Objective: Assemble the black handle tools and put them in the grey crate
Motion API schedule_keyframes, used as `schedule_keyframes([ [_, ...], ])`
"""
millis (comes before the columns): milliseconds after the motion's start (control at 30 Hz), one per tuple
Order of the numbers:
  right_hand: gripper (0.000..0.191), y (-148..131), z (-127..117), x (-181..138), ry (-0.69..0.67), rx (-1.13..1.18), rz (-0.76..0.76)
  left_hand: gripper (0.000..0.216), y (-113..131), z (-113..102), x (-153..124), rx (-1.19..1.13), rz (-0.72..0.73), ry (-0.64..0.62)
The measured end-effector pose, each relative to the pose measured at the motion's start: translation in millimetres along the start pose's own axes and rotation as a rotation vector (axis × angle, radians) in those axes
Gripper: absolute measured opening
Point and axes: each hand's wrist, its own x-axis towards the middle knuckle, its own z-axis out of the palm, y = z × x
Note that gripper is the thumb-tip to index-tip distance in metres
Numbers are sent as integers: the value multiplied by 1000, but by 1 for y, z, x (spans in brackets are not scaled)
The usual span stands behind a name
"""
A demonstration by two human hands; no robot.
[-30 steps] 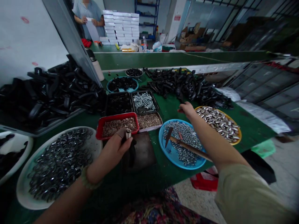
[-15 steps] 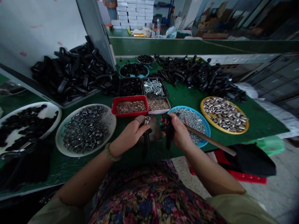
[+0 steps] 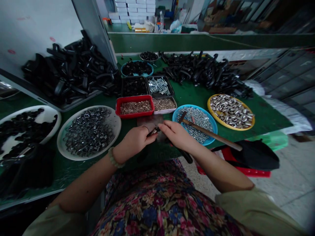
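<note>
The green counter (image 3: pixel 187 95) ends at my lap. Just over its near edge my left hand (image 3: pixel 134 141) has its fingers pinched shut on a small metal sleeve (image 3: pixel 154 131), and my right hand (image 3: pixel 176 134) meets it, fingers closed round a black handle (image 3: pixel 185 155), the two parts held end to end, I'd say to line them up. Beyond, the red tray (image 3: pixel 135 106), the white dish of rings (image 3: pixel 90 131) and the blue dish of nuts (image 3: pixel 197 123) with a hammer (image 3: pixel 211 133) across it fan out within reach, with heaps of black handles (image 3: pixel 201 70) farthest back.
</note>
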Motion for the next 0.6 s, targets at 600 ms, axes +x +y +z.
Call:
schedule_keyframes([
  [600, 49, 30, 21, 44, 75, 52, -129, 30, -21, 4, -6, -134, -49, 149],
])
